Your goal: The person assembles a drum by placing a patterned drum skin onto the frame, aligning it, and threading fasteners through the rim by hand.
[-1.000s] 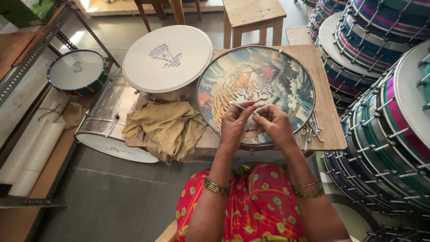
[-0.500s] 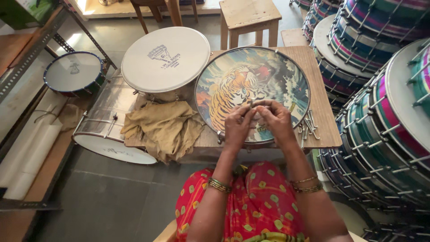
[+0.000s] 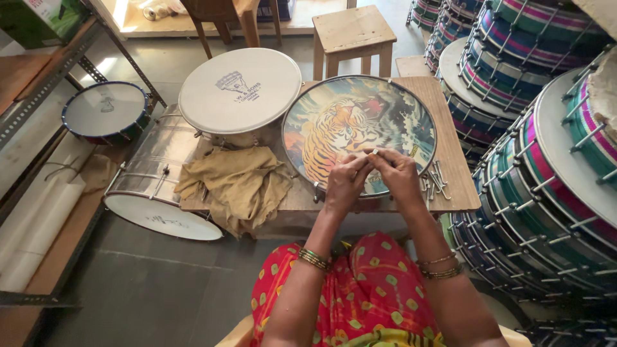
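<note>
both hands at the near rim of a tiger drum

left hand and right hand meet over the tiger drum on the wooden surface, fingers pinching a small metal rod; loose rods lie just beside.

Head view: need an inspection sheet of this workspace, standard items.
Surface: low wooden table, mostly covered.
Job's things: round drum head with tiger picture lying flat; a thin metal piece pinched over its near edge, too small to identify.
Clutter: tan cloth; loose metal rods; plain white drum.
Grippers: left hand and right hand meet fingertip to fingertip.
Cables: nothing seen.
Surroundings: stacked striped drums to the right, steel drum on its side, wooden stool, metal rack.
</note>
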